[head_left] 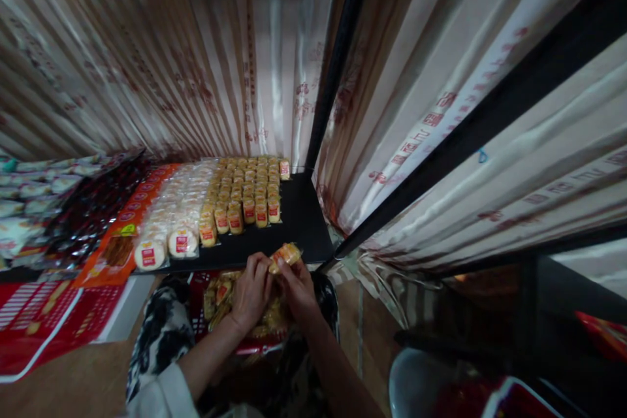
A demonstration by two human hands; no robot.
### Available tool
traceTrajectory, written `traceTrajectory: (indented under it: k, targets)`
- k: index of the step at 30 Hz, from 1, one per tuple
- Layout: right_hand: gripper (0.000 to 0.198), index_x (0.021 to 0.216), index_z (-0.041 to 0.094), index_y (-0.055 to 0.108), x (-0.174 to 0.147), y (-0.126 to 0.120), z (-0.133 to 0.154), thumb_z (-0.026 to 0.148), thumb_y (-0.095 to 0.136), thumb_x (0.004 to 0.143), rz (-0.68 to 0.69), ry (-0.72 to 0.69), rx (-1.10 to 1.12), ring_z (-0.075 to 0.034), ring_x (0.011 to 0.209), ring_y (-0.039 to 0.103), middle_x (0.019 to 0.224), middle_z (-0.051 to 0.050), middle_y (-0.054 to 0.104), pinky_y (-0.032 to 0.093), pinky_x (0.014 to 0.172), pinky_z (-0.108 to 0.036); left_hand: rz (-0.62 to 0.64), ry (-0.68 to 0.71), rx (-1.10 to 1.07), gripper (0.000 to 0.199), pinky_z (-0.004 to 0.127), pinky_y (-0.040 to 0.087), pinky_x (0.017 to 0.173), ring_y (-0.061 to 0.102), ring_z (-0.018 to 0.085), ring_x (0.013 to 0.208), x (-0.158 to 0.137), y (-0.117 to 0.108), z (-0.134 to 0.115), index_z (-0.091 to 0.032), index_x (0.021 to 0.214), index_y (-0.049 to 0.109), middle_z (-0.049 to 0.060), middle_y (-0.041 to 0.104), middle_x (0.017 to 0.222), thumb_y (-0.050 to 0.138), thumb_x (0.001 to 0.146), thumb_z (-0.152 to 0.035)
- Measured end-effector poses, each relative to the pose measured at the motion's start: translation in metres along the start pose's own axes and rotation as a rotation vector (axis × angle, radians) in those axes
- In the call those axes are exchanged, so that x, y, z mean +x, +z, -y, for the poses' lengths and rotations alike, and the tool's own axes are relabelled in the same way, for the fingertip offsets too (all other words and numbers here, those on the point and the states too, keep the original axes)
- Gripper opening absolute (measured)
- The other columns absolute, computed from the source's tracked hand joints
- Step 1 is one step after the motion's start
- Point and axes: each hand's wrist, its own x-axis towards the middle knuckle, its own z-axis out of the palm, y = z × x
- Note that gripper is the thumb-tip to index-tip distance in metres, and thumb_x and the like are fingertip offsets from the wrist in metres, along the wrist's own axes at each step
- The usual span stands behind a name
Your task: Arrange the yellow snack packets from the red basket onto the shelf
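My left hand [252,290] and my right hand [297,284] meet around a small yellow wrapped snack pack [285,257] just in front of the shelf edge. The fingers of both hands are closed on it, and part of it is hidden behind them. Below my hands, a red basket [196,307] on my lap holds more yellow snack packs [220,294]. On the black shelf [306,228] stand rows of similar yellow packs [245,192], with a red label on the front ones.
Left of the yellow rows lie round white packs [183,241], an orange bag [125,235] and dark shiny packets [98,209]. A red bag [49,326] hangs below the shelf at left. Black poles [337,65] and pleated curtains [235,46] enclose the shelf. A pale tub [416,379] stands lower right.
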Motion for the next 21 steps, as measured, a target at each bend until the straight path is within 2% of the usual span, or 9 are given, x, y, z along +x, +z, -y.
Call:
traceTrajectory:
  k: [3, 5, 8, 11, 15, 19, 21]
  targets:
    - [0.032, 0.090, 0.020, 0.058, 0.011, -0.003, 0.003, 0.038, 0.072, 0.068, -0.043, -0.012, 0.003, -0.017, 0.075, 0.064, 0.083, 0.000, 0.067, 0.052, 0.071, -0.029, 0.021, 0.010, -0.009, 0.025, 0.030, 0.054, 0.079, 0.060, 0.016, 0.093, 0.007, 0.005, -0.002, -0.020, 0.109, 0.051, 0.009, 0.051, 0.108, 0.039, 0.088, -0.019]
    - [0.035, 0.095, 0.022, 0.056, 0.019, -0.006, 0.006, 0.037, 0.071, 0.067, -0.089, -0.051, -0.019, -0.017, 0.076, 0.064, 0.085, 0.000, 0.067, 0.052, 0.069, -0.028, 0.040, 0.005, -0.027, 0.029, 0.030, 0.054, 0.081, 0.059, 0.017, 0.097, 0.010, 0.009, -0.004, -0.020, 0.115, 0.049, 0.010, 0.050, 0.113, 0.038, 0.088, -0.019]
    - [0.045, 0.106, 0.022, 0.052, 0.035, -0.011, 0.012, 0.034, 0.070, 0.066, -0.180, -0.116, -0.112, -0.017, 0.078, 0.065, 0.089, -0.001, 0.068, 0.052, 0.072, -0.029, 0.086, -0.030, -0.067, 0.037, 0.032, 0.053, 0.085, 0.057, 0.019, 0.104, 0.016, 0.017, -0.008, -0.020, 0.123, 0.045, 0.012, 0.047, 0.121, 0.038, 0.087, -0.017]
    - [0.044, 0.106, 0.020, 0.053, 0.058, -0.014, 0.021, 0.033, 0.068, 0.066, -0.224, -0.166, -0.238, -0.019, 0.084, 0.065, 0.093, -0.005, 0.069, 0.052, 0.077, -0.032, 0.119, -0.114, -0.133, 0.046, 0.032, 0.051, 0.089, 0.057, 0.018, 0.104, 0.030, 0.025, -0.013, -0.021, 0.128, 0.044, 0.012, 0.044, 0.128, 0.039, 0.083, -0.013]
    - [0.041, 0.104, 0.019, 0.055, 0.100, -0.016, 0.034, 0.032, 0.066, 0.066, -0.219, -0.288, -0.316, -0.021, 0.090, 0.064, 0.098, -0.007, 0.068, 0.050, 0.085, -0.036, 0.113, -0.226, -0.349, 0.042, 0.033, 0.043, 0.100, 0.052, 0.020, 0.115, 0.071, 0.038, -0.020, -0.018, 0.125, 0.050, 0.012, 0.048, 0.130, 0.039, 0.084, -0.018]
    - [0.041, 0.108, 0.018, 0.056, 0.151, -0.018, 0.046, 0.032, 0.061, 0.070, -0.281, -0.411, -0.416, -0.021, 0.096, 0.062, 0.107, -0.009, 0.066, 0.048, 0.088, -0.037, 0.088, -0.469, -0.609, 0.040, 0.037, 0.026, 0.113, 0.040, 0.022, 0.129, 0.122, 0.064, -0.020, -0.015, 0.123, 0.052, 0.011, 0.050, 0.134, 0.040, 0.087, -0.024]
    - [0.042, 0.110, 0.017, 0.058, 0.175, -0.019, 0.051, 0.033, 0.059, 0.072, -0.281, -0.440, -0.511, -0.021, 0.096, 0.062, 0.105, -0.009, 0.066, 0.048, 0.086, -0.036, 0.082, -0.531, -0.708, 0.041, 0.038, 0.026, 0.112, 0.037, 0.023, 0.131, 0.146, 0.081, -0.017, -0.014, 0.125, 0.050, 0.012, 0.050, 0.134, 0.040, 0.088, -0.027]
